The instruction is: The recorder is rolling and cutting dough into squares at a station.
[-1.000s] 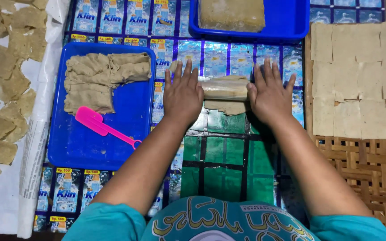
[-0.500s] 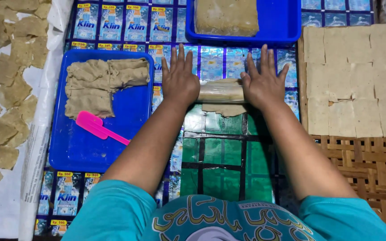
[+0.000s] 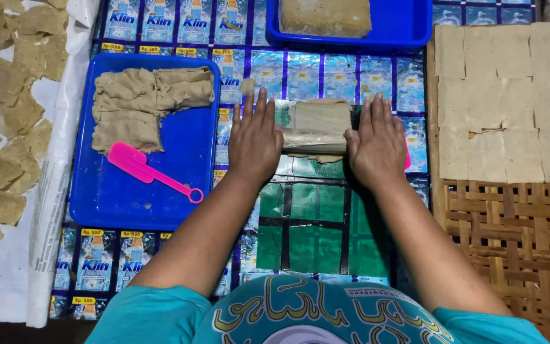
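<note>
The fingers [image 3: 254, 114] of the left hand [image 3: 254, 143] lie flat and nearly together, pointing away from the person, palm pressed down on the left end of a rolled tan sheet [image 3: 315, 127]. The right hand [image 3: 377, 145] mirrors it, fingers straight and slightly spread, its thumb touching the right end of the roll. Neither hand clamps anything; both rest palm-down with the roll between them.

The roll lies on a mat of shiny printed sachet wrappers [image 3: 326, 70], blue ahead of the hands and green nearer the body. Its long axis runs left to right across the view, square to the forearms, with 1 end under each hand. A flat flap of the same tan sheet spreads out from the roll on its far side.

Open mat shows ahead of the fingertips up to the near rim of a blue tray [image 3: 418, 35] holding a tan block [image 3: 326, 16]. Behind the palms the green patch reaches back to the person's lap. To the left, the edge of a second blue tray [image 3: 214, 159] sits just beside the left hand; it holds folded tan dough [image 3: 141, 102] and a pink spatula [image 3: 151, 172]. To the right, a woven bamboo rack [image 3: 510, 229] starts near the right hand, with pale square sheets [image 3: 510, 95] laid edge to edge on its far part. Irregular tan pieces [image 3: 7, 114] lie on white paper [image 3: 7, 286] at far left.
</note>
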